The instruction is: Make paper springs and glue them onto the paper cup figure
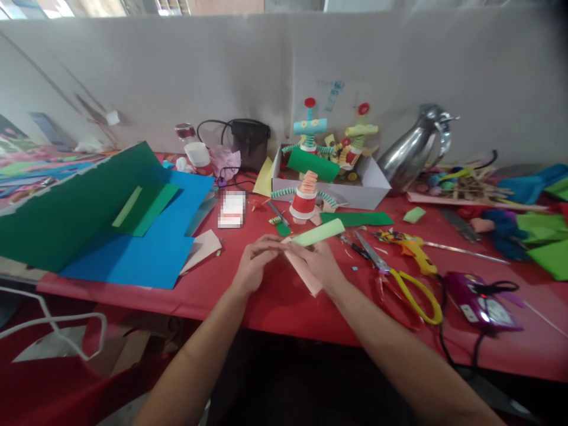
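Both hands meet over the red table, with a light green paper strip (320,232) and a pale pink paper strip (304,273) crossing at one end between them. My left hand (255,264) pinches the joined end with its fingers closed. My right hand (323,263) closes on the two strips, the green one slanting up and right, the pink one hanging down and right. Fingers hide the exact spot where they overlap. Just beyond stands a red paper-cup figure (303,205) with folded-paper arms and an orange folded neck.
At right lie scissors (399,278), a yellow glue gun (410,248) and a purple device (481,300) with cables. Behind are a white box (328,194) of paper figures and a steel jug (410,148). Large blue card sheets (146,260) and a phone-like pixelated object (232,209) lie left.
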`<state>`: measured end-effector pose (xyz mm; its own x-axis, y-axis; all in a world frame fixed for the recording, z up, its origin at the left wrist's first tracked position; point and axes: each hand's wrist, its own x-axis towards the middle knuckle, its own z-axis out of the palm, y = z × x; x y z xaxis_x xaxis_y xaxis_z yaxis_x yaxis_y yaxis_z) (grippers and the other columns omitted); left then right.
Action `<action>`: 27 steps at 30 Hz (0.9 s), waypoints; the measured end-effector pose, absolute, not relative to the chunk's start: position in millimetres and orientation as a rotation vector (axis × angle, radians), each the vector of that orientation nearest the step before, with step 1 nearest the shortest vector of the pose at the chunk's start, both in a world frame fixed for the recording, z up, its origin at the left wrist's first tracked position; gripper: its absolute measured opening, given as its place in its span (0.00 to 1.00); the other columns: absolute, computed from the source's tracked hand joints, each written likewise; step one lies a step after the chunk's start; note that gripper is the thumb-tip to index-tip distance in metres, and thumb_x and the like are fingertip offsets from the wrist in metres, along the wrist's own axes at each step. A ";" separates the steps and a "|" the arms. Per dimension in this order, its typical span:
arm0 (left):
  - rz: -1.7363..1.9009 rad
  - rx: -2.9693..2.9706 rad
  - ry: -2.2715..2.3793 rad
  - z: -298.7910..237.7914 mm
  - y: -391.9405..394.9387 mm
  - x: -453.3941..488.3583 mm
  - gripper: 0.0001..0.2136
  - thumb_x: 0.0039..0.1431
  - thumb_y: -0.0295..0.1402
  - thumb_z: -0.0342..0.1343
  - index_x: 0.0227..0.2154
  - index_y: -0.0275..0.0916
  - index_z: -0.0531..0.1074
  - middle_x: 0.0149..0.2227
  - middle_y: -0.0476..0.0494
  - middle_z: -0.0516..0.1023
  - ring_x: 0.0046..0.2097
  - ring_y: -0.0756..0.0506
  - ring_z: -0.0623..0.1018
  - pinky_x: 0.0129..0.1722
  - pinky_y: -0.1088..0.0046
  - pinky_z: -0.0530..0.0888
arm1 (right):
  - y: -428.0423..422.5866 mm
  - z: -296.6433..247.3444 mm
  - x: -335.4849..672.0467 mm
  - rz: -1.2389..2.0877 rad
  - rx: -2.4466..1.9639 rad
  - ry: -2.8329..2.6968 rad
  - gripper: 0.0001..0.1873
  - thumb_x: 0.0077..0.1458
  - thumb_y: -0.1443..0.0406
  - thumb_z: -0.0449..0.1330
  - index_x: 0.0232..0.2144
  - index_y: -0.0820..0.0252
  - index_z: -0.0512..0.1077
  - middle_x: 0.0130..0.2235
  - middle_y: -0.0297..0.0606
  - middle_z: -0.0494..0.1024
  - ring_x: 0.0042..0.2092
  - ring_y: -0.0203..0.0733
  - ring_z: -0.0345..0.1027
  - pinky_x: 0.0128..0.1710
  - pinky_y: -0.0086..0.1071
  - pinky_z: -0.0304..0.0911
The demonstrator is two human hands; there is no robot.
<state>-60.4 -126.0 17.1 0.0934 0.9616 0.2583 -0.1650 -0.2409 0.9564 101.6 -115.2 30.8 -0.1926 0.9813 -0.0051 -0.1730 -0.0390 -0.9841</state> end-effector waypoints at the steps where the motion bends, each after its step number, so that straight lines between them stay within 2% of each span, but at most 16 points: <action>1: 1.372 1.310 0.874 18.0 -126.2 -59.0 0.05 0.54 0.31 0.60 0.32 0.41 0.81 0.42 0.43 0.75 0.45 0.44 0.75 0.47 0.69 0.70 | -114.3 30.3 101.7 1.396 -0.993 -1.234 0.15 0.49 0.53 0.66 0.31 0.59 0.79 0.32 0.37 0.81 0.36 0.45 0.73 0.37 0.36 0.66; 3: 1.385 1.283 0.900 19.7 -126.6 -55.8 0.05 0.52 0.31 0.63 0.33 0.40 0.79 0.38 0.45 0.76 0.42 0.46 0.75 0.45 0.70 0.70 | -112.3 27.8 101.8 1.295 -0.976 -1.301 0.13 0.51 0.54 0.65 0.31 0.57 0.79 0.34 0.37 0.81 0.38 0.46 0.74 0.39 0.37 0.66; 7: 1.392 1.195 0.904 21.3 -127.1 -53.9 0.15 0.45 0.28 0.68 0.37 0.43 0.73 0.32 0.51 0.74 0.36 0.50 0.73 0.37 0.75 0.69 | -108.8 19.6 103.1 1.130 -0.989 -1.430 0.10 0.50 0.57 0.66 0.30 0.56 0.79 0.33 0.37 0.82 0.38 0.48 0.74 0.40 0.38 0.67; 12: 1.214 1.156 0.909 20.0 -125.8 -58.6 0.17 0.47 0.29 0.67 0.42 0.39 0.75 0.41 0.44 0.78 0.43 0.47 0.75 0.44 0.72 0.70 | -105.9 19.5 106.9 1.171 -0.986 -1.507 0.10 0.47 0.58 0.68 0.31 0.56 0.80 0.33 0.38 0.82 0.37 0.48 0.74 0.39 0.38 0.68; 15: 1.261 1.009 0.937 17.9 -122.3 -60.8 0.18 0.42 0.26 0.68 0.40 0.37 0.78 0.38 0.45 0.79 0.40 0.48 0.76 0.42 0.73 0.71 | -103.6 26.4 109.5 1.408 -0.931 -1.384 0.13 0.45 0.57 0.69 0.33 0.57 0.80 0.34 0.38 0.82 0.37 0.46 0.75 0.38 0.37 0.68; 18: 1.426 0.745 0.876 17.3 -117.4 -62.1 0.16 0.39 0.24 0.68 0.35 0.39 0.77 0.33 0.50 0.78 0.36 0.52 0.75 0.40 0.76 0.71 | -102.6 31.5 110.0 1.663 -0.734 -1.100 0.16 0.51 0.53 0.63 0.38 0.56 0.78 0.36 0.38 0.82 0.39 0.44 0.75 0.42 0.38 0.69; 20: 1.476 0.622 0.809 18.3 -115.1 -62.0 0.15 0.38 0.23 0.68 0.32 0.39 0.76 0.33 0.52 0.77 0.35 0.53 0.75 0.40 0.77 0.71 | -104.2 31.7 107.7 1.753 -0.643 -1.010 0.15 0.50 0.56 0.64 0.40 0.55 0.77 0.39 0.38 0.82 0.41 0.44 0.75 0.43 0.38 0.70; 24: 1.466 0.592 0.814 21.7 -116.1 -58.6 0.15 0.38 0.22 0.67 0.31 0.38 0.74 0.33 0.51 0.77 0.36 0.52 0.76 0.39 0.77 0.72 | -111.4 27.6 97.8 1.657 -0.732 -1.186 0.27 0.40 0.66 0.70 0.47 0.51 0.74 0.41 0.35 0.81 0.43 0.43 0.74 0.42 0.36 0.70; 25: 1.448 0.625 0.828 22.3 -117.5 -57.5 0.14 0.39 0.22 0.67 0.31 0.38 0.73 0.33 0.51 0.77 0.35 0.52 0.76 0.38 0.77 0.72 | -112.8 26.2 95.2 1.582 -0.781 -1.224 0.27 0.41 0.66 0.70 0.47 0.51 0.74 0.41 0.35 0.81 0.42 0.43 0.74 0.42 0.36 0.70; 27: 1.388 0.709 0.834 23.2 -120.6 -55.8 0.13 0.40 0.23 0.67 0.31 0.38 0.73 0.32 0.51 0.77 0.33 0.52 0.76 0.35 0.77 0.72 | -113.8 23.1 91.5 1.435 -0.871 -1.263 0.18 0.46 0.61 0.69 0.43 0.54 0.77 0.39 0.36 0.81 0.40 0.43 0.74 0.40 0.36 0.70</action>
<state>-55.8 -120.6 23.2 -0.0031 0.9962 -0.0867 -0.5439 0.0711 0.8362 91.5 -113.8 23.1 -0.2467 0.9646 0.0928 -0.2140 0.0392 -0.9760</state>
